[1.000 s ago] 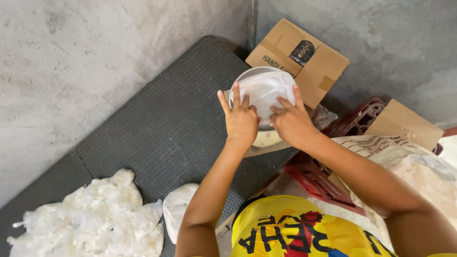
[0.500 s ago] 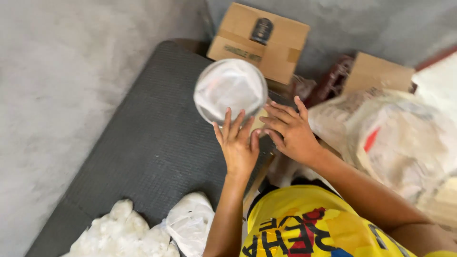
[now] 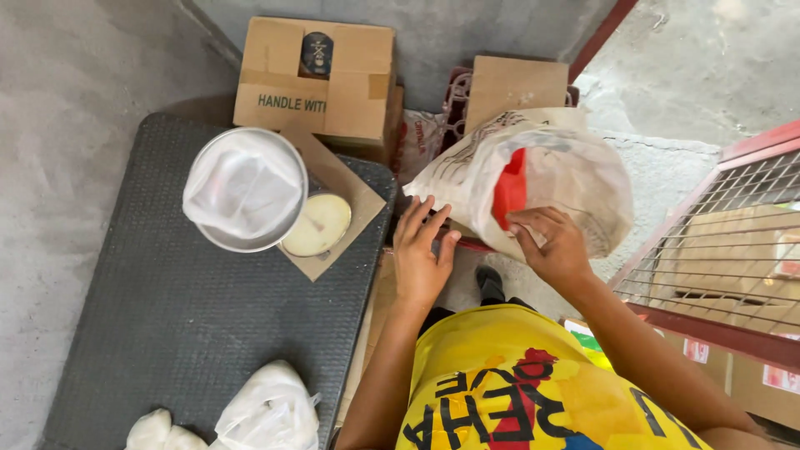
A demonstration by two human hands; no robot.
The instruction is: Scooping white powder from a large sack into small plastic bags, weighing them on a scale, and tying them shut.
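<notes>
A large white woven sack [image 3: 550, 179] with a red patch sits to the right, propped on a red crate. My right hand [image 3: 550, 246] touches its lower front, fingers curled at the fabric. My left hand [image 3: 421, 250] hovers by the sack's lower left edge, fingers spread and holding nothing. On the dark ribbed mat [image 3: 192, 333] stands a round metal bowl [image 3: 244, 190] lined with a white plastic bag, apart from both hands. A pale round disc [image 3: 317, 225] lies on a cardboard piece beside the bowl.
A brown cardboard box [image 3: 317, 75] stands behind the bowl, another cardboard sheet [image 3: 517, 83] behind the sack. White plastic bags [image 3: 267, 412] lie at the mat's near edge. A red metal grate [image 3: 725, 242] with boxes is at the right. Grey concrete floor surrounds everything.
Both hands left the lined bowl and moved right to the white sack. The view swung right, so the bowl now sits at the left.
</notes>
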